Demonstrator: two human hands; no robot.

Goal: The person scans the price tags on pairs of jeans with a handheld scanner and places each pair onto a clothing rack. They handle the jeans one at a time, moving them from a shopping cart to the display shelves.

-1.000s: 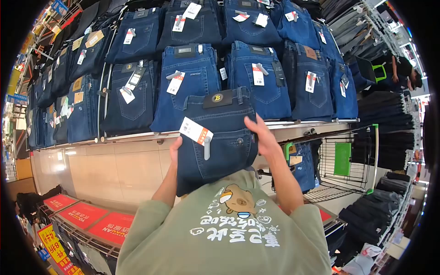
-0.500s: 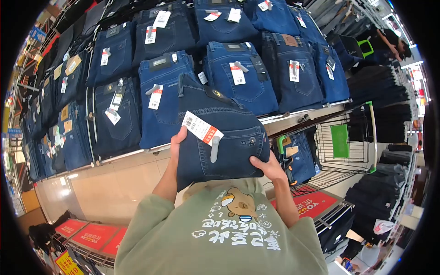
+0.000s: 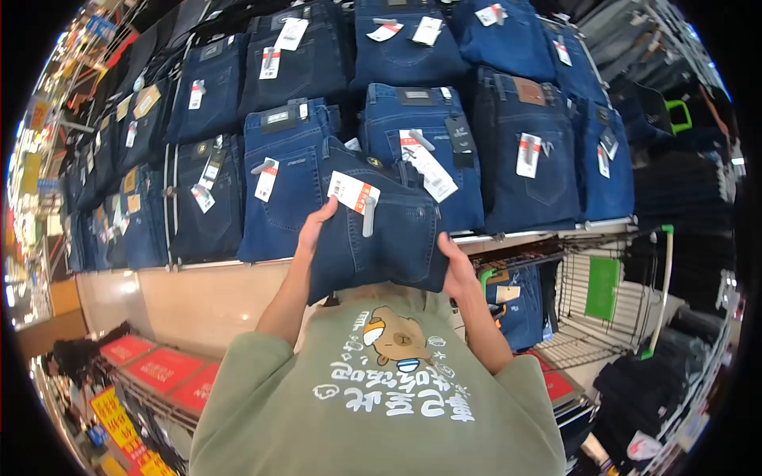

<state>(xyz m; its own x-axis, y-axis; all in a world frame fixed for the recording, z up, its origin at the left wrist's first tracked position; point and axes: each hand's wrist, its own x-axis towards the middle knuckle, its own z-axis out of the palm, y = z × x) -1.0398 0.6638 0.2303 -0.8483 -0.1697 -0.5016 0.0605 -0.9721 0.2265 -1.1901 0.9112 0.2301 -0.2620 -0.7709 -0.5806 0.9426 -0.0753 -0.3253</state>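
A folded pair of dark blue jeans (image 3: 389, 246) is held in front of my chest, its back pocket facing up. My left hand (image 3: 316, 226) grips the left edge, thumb on top near the price tag (image 3: 353, 192). On the opposite edge my right hand (image 3: 459, 268) is closed round the denim, its thumb along the side. The fingers of both hands are mostly hidden beneath the fabric. A grey security tag (image 3: 368, 217) hangs below the price tag. Just beyond the held pair lie lighter blue jeans (image 3: 278, 178) and another tagged pair (image 3: 413, 107) on the display.
Rows of folded jeans (image 3: 532, 170) cover the display table ahead. A shopping cart (image 3: 603, 333) with a green panel stands at the right, with jeans (image 3: 520, 305) in it. Red signs (image 3: 163, 369) top a rack at lower left. Dark clothes (image 3: 635, 381) fill shelves at the right.
The held jeans have tilted and come closer to level, and my right thumb has moved from the pocket to the side edge. A long white tag now shows beyond the waistband. The view has shifted slightly.
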